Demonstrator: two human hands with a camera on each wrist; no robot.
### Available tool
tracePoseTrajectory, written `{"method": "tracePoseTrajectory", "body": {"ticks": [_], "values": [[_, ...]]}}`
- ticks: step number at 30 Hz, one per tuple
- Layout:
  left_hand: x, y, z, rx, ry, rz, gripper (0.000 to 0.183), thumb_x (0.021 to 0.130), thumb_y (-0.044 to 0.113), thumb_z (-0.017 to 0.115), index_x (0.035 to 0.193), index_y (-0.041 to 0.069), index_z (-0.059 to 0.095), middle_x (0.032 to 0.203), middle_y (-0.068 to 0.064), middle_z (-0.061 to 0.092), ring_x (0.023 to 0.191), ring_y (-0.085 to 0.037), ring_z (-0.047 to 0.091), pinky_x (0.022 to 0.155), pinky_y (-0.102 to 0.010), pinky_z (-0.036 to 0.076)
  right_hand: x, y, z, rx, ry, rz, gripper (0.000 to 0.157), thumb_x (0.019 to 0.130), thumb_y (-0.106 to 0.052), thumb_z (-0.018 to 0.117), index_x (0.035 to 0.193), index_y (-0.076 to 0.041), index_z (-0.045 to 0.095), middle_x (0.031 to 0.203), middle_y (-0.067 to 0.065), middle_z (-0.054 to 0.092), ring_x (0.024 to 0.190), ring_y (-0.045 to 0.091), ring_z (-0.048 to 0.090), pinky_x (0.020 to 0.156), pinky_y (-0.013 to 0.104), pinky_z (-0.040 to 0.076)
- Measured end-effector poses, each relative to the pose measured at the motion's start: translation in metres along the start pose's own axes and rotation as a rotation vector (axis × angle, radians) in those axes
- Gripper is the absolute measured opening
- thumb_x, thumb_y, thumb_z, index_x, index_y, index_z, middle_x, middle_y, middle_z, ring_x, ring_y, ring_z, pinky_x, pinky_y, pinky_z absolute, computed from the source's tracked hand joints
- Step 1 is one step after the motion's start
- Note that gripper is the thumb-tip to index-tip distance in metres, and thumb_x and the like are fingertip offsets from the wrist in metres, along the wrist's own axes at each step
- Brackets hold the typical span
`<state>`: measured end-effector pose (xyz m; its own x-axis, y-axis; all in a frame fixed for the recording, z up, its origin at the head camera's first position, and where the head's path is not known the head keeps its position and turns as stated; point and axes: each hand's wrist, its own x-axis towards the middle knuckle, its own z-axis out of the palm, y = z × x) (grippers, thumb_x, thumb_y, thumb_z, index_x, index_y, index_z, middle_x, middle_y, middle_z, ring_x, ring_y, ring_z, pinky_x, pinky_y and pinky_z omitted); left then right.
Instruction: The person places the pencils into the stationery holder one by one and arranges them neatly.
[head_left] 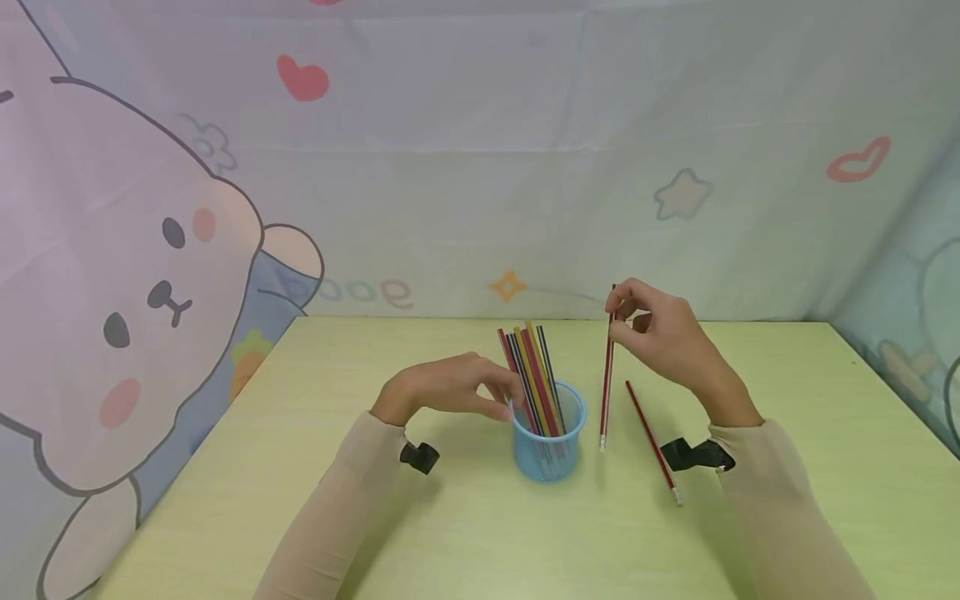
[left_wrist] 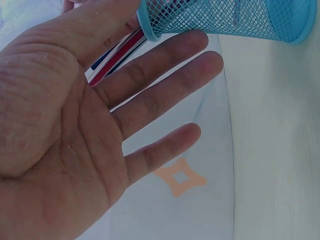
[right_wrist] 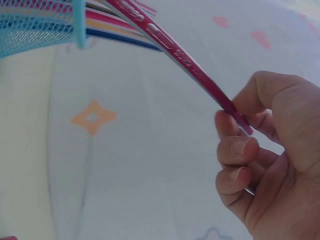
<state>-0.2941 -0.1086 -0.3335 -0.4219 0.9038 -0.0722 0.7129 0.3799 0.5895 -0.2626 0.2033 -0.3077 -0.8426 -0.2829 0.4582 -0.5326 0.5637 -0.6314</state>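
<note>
My left hand (head_left: 465, 385) is at the left side of a blue mesh pencil holder (head_left: 547, 458), thumb and forefinger pinching its rim. In the left wrist view the other three fingers (left_wrist: 165, 105) are stretched out beside the holder. Several red, dark blue and yellow pencils (head_left: 534, 375) stand in the holder, leaning to the left. My right hand (head_left: 656, 329) pinches a red pencil (head_left: 606, 383) near its top end. This pencil hangs nearly upright to the right of the holder, its white eraser end down.
Another red pencil (head_left: 651, 437) lies slanted on the pale yellow table (head_left: 450, 542), below the right hand. A printed cloth (head_left: 465, 167) with a cartoon animal, hearts and stars hangs behind the table's far edge.
</note>
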Motion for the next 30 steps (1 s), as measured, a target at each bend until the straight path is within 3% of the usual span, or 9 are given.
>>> {"method": "tracePoseTrajectory", "body": {"ticks": [6, 12, 20, 30], "values": [[0.0, -0.001, 0.0, 0.003, -0.001, -0.001, 0.009, 0.097, 0.021, 0.067, 0.105, 0.019, 0.068, 0.107, 0.012, 0.069, 0.102, -0.005, 0.065, 0.092, -0.028, 0.05, -0.003, -0.015, 0.0, 0.06, 0.201, -0.113, 0.017, 0.091, 0.002, 0.058, 0.103, -0.009, 0.06, 0.089, 0.004, 0.061, 0.051, 0.013, 0.049, 0.05, 0.022, 0.037], [0.0, -0.002, 0.0, 0.022, -0.002, 0.008, 0.016, 0.098, 0.022, 0.067, 0.109, 0.012, 0.069, 0.111, 0.003, 0.07, 0.103, -0.005, 0.065, 0.092, -0.028, 0.051, -0.002, -0.021, 0.008, 0.051, 0.316, -0.218, 0.021, 0.089, 0.006, 0.059, 0.105, -0.006, 0.061, 0.092, 0.004, 0.059, 0.047, 0.009, 0.04, 0.047, 0.022, 0.033], [0.0, -0.001, 0.0, 0.025, -0.003, 0.008, 0.015, 0.098, 0.021, 0.065, 0.11, 0.012, 0.068, 0.113, -0.001, 0.07, 0.103, -0.005, 0.065, 0.092, -0.028, 0.051, 0.003, -0.018, 0.035, -0.046, 0.232, -0.262, 0.018, 0.09, 0.003, 0.059, 0.103, -0.01, 0.062, 0.086, 0.003, 0.062, 0.047, 0.008, 0.041, 0.044, 0.023, 0.034], [0.0, -0.002, 0.001, -0.001, 0.001, 0.008, 0.015, 0.098, 0.022, 0.064, 0.108, 0.013, 0.067, 0.11, 0.003, 0.071, 0.101, -0.005, 0.066, 0.095, -0.044, 0.052, 0.002, -0.019, 0.066, -0.182, 0.076, -0.265, 0.017, 0.086, -0.004, 0.06, 0.102, -0.01, 0.061, 0.084, -0.002, 0.064, 0.054, 0.008, 0.045, 0.047, 0.025, 0.039]]}}
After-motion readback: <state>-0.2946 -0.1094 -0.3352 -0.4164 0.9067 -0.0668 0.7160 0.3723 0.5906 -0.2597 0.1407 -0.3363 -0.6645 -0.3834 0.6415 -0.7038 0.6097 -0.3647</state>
